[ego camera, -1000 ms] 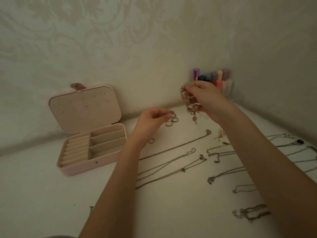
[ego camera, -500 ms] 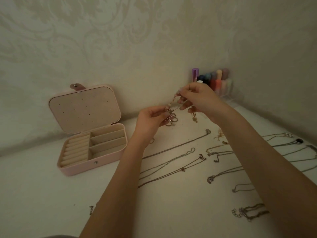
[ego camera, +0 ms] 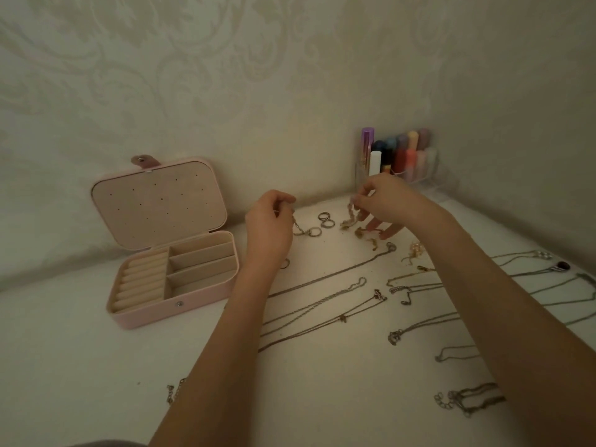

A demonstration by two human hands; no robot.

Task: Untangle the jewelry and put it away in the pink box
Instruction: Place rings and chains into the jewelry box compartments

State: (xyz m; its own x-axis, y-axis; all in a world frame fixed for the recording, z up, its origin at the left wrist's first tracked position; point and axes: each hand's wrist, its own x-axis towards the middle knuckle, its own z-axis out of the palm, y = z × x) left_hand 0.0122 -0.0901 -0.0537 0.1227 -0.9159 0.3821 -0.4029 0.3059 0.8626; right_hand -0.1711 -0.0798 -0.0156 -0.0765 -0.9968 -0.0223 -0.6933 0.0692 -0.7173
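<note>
Though dim, chain point(ego camera: 300, 229) in left hand point(ego camera: 269, 225)

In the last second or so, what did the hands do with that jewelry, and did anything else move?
The hands met, then drew apart. The left hand moved left and now pinches a short chain ending in a ring. The right hand came down and holds the rest of the tangle just above the table. The pink box, open, and the laid-out necklaces stayed put.
</note>
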